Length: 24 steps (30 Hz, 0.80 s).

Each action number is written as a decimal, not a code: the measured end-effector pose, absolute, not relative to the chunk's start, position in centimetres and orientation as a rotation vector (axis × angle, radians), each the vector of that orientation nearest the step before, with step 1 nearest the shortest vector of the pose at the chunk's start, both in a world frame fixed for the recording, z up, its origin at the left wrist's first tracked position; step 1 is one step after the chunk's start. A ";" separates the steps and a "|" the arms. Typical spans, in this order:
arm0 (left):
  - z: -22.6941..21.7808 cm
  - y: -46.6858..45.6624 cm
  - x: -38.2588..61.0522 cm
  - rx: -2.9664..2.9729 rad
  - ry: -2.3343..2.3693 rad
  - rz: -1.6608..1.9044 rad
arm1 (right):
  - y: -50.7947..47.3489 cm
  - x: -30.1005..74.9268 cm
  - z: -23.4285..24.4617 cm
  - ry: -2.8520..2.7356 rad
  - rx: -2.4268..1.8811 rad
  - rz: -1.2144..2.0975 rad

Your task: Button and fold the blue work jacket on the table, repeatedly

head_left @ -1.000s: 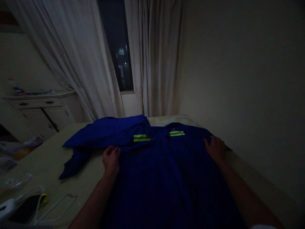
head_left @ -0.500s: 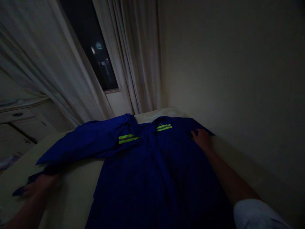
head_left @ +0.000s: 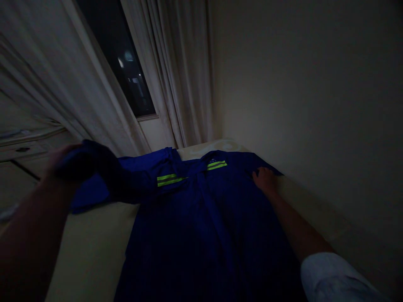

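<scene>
While the left grip holds up a fold of dark-blue sleeve, closed on the cloth with its fingers lost in blur and shadow, the left forearm slants up from the lower corner. Across the garment, the right grip rests palm down near the shoulder by the wall, thumb set apart from loosely bent fingers; from where I stand, I cannot tell whether it pinches any fabric. The right forearm reaches out nearly straight, bare beyond a pale cuff. The garment lies spread on a pale surface, yellow-green reflective strips crossing its chest. Beyond hang light curtains beside a dark window.
</scene>
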<state>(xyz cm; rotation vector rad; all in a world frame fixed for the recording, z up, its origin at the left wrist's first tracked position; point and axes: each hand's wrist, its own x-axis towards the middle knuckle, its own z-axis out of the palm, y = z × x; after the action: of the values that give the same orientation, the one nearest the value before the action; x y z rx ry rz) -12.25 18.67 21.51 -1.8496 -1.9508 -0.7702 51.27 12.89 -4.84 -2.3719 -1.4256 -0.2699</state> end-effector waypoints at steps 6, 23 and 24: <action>19.4 18.9 2.1 -3.244 -1.745 -1.802 | 12.2 51.0 -4.1 -1.399 -2.364 -0.251; 0.8 20.8 -5.5 -2.173 -3.270 -1.518 | 12.9 47.1 -0.9 -1.875 -2.067 -0.221; 0.9 21.1 -5.5 -2.167 -3.257 -1.539 | 13.3 46.4 -0.6 -1.888 -2.103 -0.220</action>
<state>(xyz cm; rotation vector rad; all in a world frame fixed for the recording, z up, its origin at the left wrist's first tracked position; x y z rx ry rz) -5.52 21.05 0.90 -2.1667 -3.2573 -1.5387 46.38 13.34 -0.57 -2.1028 -1.8880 -0.2200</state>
